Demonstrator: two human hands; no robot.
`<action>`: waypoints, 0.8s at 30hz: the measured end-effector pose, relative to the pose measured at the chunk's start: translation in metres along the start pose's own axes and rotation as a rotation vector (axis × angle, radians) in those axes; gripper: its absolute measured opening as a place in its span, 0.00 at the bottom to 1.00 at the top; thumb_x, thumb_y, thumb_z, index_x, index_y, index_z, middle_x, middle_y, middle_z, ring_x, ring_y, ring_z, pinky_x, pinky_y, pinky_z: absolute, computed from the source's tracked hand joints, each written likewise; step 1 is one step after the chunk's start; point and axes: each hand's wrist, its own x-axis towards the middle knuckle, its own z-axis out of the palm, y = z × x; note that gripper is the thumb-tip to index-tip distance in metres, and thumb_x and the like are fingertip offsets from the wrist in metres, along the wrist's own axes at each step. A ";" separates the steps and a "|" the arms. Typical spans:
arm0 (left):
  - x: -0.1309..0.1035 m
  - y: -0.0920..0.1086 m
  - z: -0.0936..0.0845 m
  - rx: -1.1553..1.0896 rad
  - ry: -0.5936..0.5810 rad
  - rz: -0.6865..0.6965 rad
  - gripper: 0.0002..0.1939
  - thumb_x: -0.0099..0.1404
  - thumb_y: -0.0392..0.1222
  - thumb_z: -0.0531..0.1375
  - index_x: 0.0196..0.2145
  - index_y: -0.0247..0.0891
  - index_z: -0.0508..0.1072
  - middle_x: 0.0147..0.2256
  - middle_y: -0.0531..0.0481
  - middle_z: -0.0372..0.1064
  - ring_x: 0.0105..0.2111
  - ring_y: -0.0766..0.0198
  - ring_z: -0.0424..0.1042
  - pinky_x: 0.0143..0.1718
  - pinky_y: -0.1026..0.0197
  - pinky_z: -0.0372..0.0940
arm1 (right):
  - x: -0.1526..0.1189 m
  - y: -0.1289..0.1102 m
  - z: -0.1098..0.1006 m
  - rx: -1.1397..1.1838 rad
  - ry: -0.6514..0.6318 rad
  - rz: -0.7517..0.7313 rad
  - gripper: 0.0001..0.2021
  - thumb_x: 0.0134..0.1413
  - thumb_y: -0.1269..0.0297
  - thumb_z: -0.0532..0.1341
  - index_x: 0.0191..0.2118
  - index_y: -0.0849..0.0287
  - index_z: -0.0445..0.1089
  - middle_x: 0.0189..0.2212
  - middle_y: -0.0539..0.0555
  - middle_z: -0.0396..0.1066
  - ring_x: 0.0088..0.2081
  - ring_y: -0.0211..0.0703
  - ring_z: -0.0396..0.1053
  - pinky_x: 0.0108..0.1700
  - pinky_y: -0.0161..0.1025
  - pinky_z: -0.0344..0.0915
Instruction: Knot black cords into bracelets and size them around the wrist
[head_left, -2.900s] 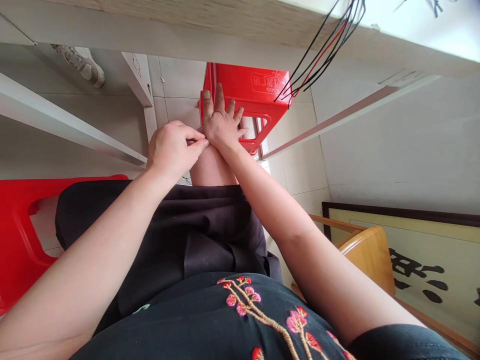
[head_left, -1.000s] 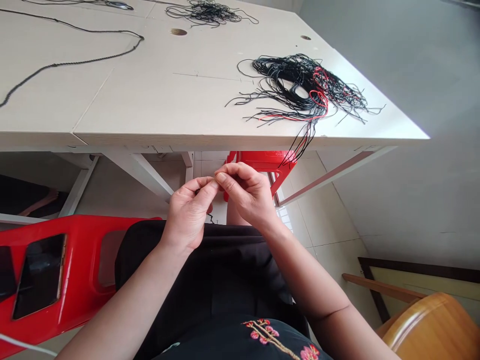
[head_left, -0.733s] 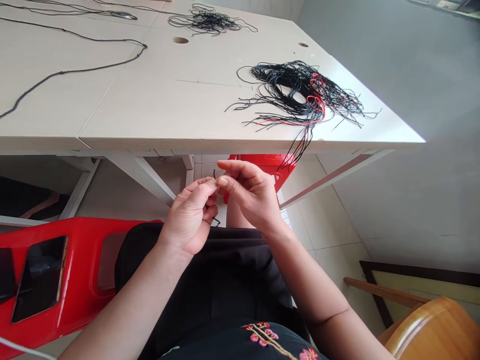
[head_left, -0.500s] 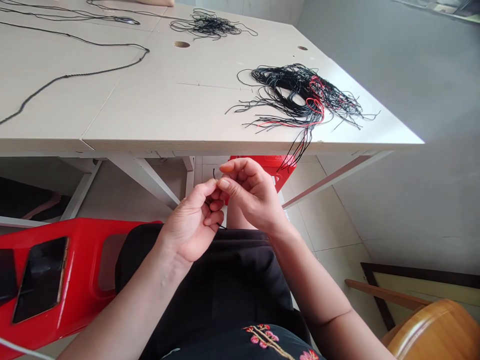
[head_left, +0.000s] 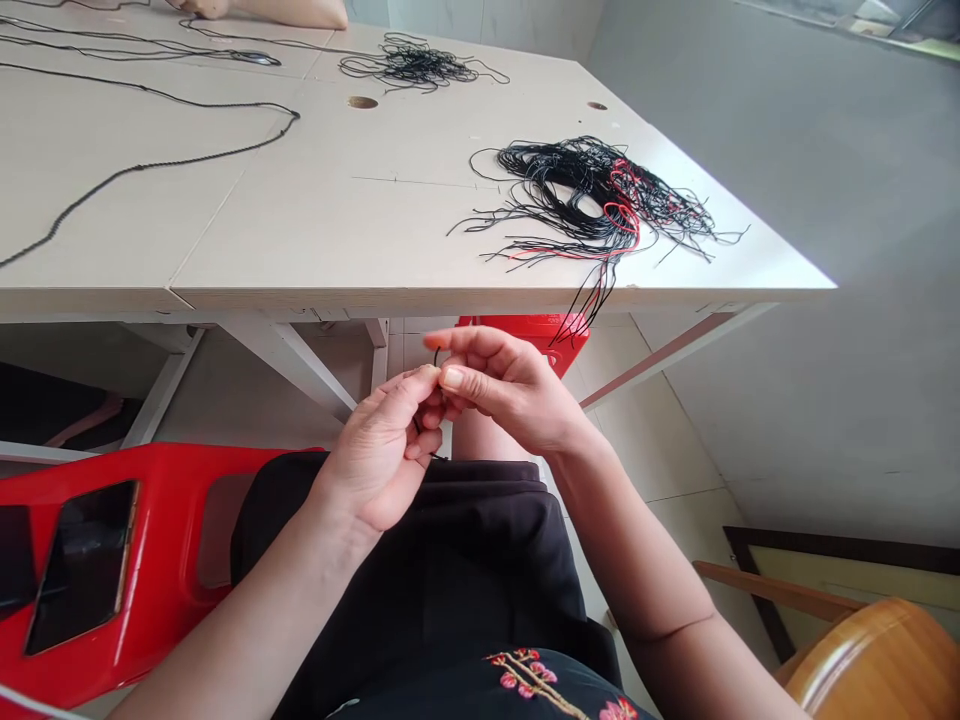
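left grip (head_left: 375, 440): pinching black cord (head_left: 437, 357)
right grip (head_left: 517, 395): touching left, pinching? can't tell
black cord: stay near tip imo

From my end I have both forearms (head_left: 641, 550) angled inward before the near edge of the bench (head_left: 300, 230), the left hand (head_left: 382, 440) and right hand (head_left: 521, 395) touching at pinched fingertips (head_left: 430, 375), left lower fingers (head_left: 427, 442) curled under, right index finger (head_left: 484, 342) stretched out beyond its thumb (head_left: 474, 384).
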 end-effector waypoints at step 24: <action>0.004 0.021 -0.002 0.081 0.028 -0.092 0.06 0.56 0.39 0.61 0.27 0.32 0.73 0.24 0.52 0.61 0.22 0.71 0.60 0.19 0.68 0.56 | 0.007 -0.004 0.004 -0.299 0.104 -0.131 0.10 0.54 0.58 0.61 0.28 0.60 0.66 0.26 0.48 0.66 0.26 0.32 0.63 0.30 0.32 0.64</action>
